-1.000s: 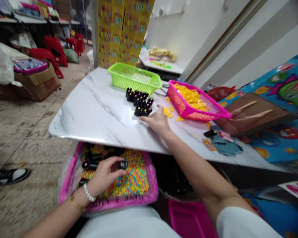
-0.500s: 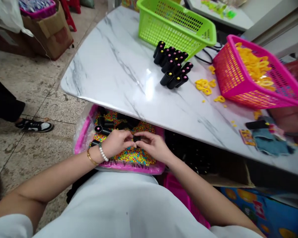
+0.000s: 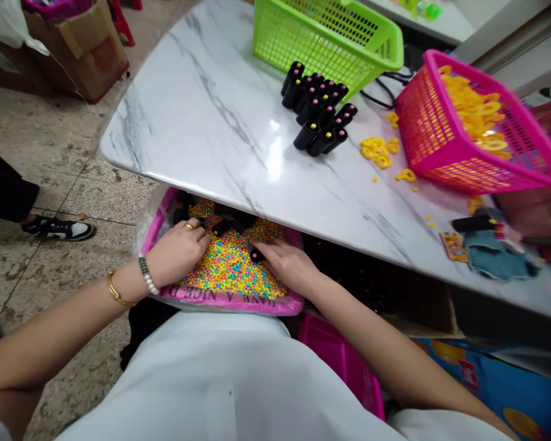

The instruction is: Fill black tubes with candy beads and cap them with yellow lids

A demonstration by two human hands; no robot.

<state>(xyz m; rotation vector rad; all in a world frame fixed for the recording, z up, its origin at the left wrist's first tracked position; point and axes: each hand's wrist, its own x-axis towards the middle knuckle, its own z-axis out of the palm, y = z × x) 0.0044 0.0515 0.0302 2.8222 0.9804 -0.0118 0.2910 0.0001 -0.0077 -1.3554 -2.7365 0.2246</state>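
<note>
A pink tray (image 3: 290,305) lined with clear plastic rests on my lap, full of small multicoloured beads (image 3: 232,264). My left hand (image 3: 179,251) is at the tray's left side, fingers curled down over where black tubes lie; its fingertips and whatever they grip are hidden. At the right side, my right hand (image 3: 287,262) has its fingers closed around a short black tube (image 3: 256,255), its pink-centred end facing me. More black tubes (image 3: 223,228) lie among the beads near the table edge.
On the marble-patterned table (image 3: 202,122) several black tubes (image 3: 319,110) stand grouped before a green basket (image 3: 303,52). Yellow ring-shaped pieces (image 3: 377,150) lie beside a pink basket (image 3: 422,135). A denim piece (image 3: 496,251) is at right. Another person's shoe (image 3: 59,228) is at left.
My hands, earlier together at a black piece over the beads, have moved apart. The left went left and down onto the tubes; the right stayed near the right side with a tube.
</note>
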